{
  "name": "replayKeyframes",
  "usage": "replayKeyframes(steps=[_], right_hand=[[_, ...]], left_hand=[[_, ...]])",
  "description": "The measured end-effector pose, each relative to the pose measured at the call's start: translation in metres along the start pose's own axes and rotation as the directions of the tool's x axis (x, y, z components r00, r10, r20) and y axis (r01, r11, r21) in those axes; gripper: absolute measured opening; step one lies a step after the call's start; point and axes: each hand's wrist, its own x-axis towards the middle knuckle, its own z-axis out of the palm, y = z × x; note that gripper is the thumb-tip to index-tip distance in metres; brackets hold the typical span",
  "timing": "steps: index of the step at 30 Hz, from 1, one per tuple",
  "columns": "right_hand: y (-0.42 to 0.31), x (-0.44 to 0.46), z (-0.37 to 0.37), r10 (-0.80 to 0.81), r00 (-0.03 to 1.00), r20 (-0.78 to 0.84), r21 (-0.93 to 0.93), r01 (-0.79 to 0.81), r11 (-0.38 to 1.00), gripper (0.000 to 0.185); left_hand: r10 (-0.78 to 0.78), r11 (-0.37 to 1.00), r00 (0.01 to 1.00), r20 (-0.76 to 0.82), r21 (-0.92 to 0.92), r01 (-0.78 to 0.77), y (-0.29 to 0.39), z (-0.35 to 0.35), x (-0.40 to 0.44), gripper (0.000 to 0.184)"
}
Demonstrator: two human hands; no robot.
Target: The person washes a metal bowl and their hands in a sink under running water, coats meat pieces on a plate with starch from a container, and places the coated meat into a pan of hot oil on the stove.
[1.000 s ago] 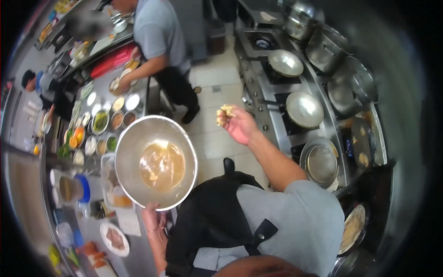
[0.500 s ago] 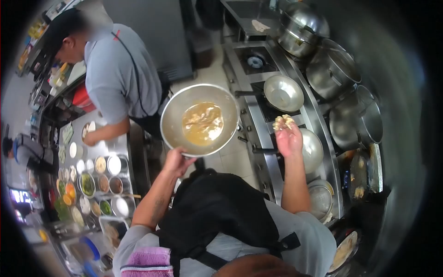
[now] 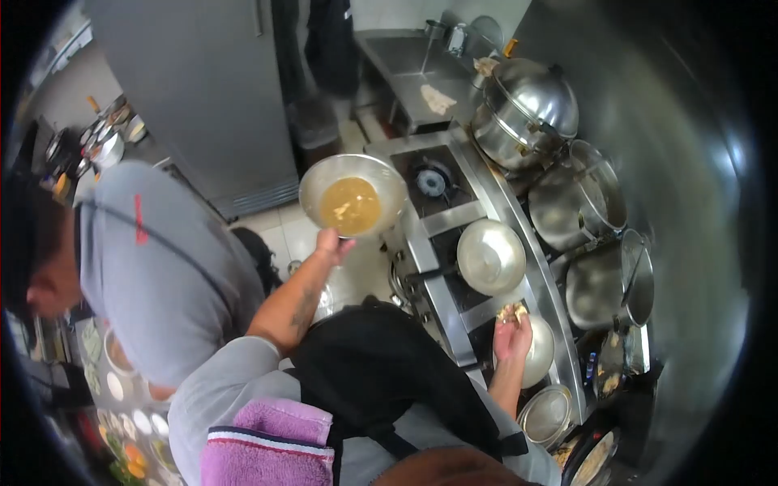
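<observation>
My left hand grips the near rim of a wide metal bowl, held out in front of me above the floor. Brownish-yellow liquid lies in the bowl, with a few pale bits in it. My right hand is raised beside the near pan on the stove, its fingers curled around pale yellow, lumpy food pieces. Just beyond that hand, a second shallow pan sits on the middle burner.
A bare burner is at the stove's far end. Large metal pots line the wall on the right. A sieve lies near my right elbow. A co-worker stands close on my left, beside a counter with small containers.
My view has turned toward the stove. The bowl has swung near the stove's front edge, its liquid calmer. My right hand stays raised with the food pieces. The co-worker appears nearer.
</observation>
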Motion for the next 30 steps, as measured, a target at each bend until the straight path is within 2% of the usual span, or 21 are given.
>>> replayKeyframes(steps=[3,5,6,10,11,13,14,16,18,22,24,26,28,29,30], right_hand=[[0.013,0.049,0.010,-0.066,0.997,0.026,0.014,0.066,0.998,0.018],[0.015,0.089,0.020,-0.078,0.997,-0.021,0.026,0.079,0.997,0.019],[0.015,0.112,0.028,-0.078,0.995,-0.062,0.033,0.080,0.996,0.019],[0.014,0.183,0.077,-0.155,0.987,-0.045,0.052,0.158,0.986,0.022],[0.011,0.195,0.089,-0.152,0.988,0.021,0.074,0.150,0.986,0.024],[0.011,0.215,0.119,-0.185,0.983,-0.021,0.077,0.186,0.979,0.023],[0.013,0.226,0.127,-0.216,0.975,-0.044,0.065,0.218,0.974,0.022],[0.021,0.247,0.126,-0.271,0.962,-0.037,0.073,0.273,0.959,0.028],[0.036,0.258,0.126,-0.305,0.946,-0.110,0.062,0.313,0.948,0.032],[0.082,0.271,0.130,-0.307,0.876,-0.371,0.078,0.359,0.930,0.031],[0.110,0.280,0.145,-0.341,0.787,-0.514,0.077,0.438,0.896,0.028],[0.137,0.284,0.161,-0.318,0.748,-0.583,0.105,0.458,0.883,0.029],[0.157,0.291,0.197,-0.325,0.668,-0.669,0.059,0.485,0.873,0.028],[0.165,0.296,0.211,-0.318,0.652,-0.688,0.055,0.483,0.874,0.028],[0.173,0.306,0.217,-0.344,0.680,-0.647,0.045,0.484,0.874,0.028]], left_hand=[[0.008,1.000,1.000,-0.006,-0.007,-0.008,0.042,0.023,0.091,0.028],[0.036,0.999,0.999,-0.024,-0.011,-0.036,0.076,0.048,0.134,0.027],[0.041,0.999,0.999,-0.015,-0.002,-0.041,0.098,0.061,0.152,0.027],[0.080,0.988,0.996,-0.049,0.136,-0.072,0.189,0.132,0.198,0.033],[0.116,0.980,0.993,-0.035,0.165,-0.109,0.208,0.148,0.211,0.033],[0.139,0.969,0.989,-0.044,0.211,-0.127,0.250,0.193,0.223,0.034],[0.125,0.973,0.992,-0.020,0.199,-0.119,0.266,0.204,0.251,0.034],[0.192,0.963,0.981,0.011,0.193,-0.190,0.293,0.237,0.296,0.033],[0.210,0.954,0.978,0.024,0.216,-0.210,0.320,0.274,0.340,0.032],[0.227,0.924,0.973,0.044,0.307,-0.230,0.382,0.343,0.450,0.033],[0.247,0.893,0.967,0.060,0.374,-0.251,0.409,0.381,0.500,0.030],[0.317,0.822,0.946,0.069,0.477,-0.311,0.436,0.417,0.543,0.026],[0.309,0.757,0.947,0.087,0.580,-0.301,0.460,0.449,0.590,0.021],[0.303,0.722,0.940,0.156,0.606,-0.334,0.464,0.461,0.621,0.025],[0.297,0.691,0.927,0.231,0.618,-0.376,0.464,0.472,0.657,0.032]])
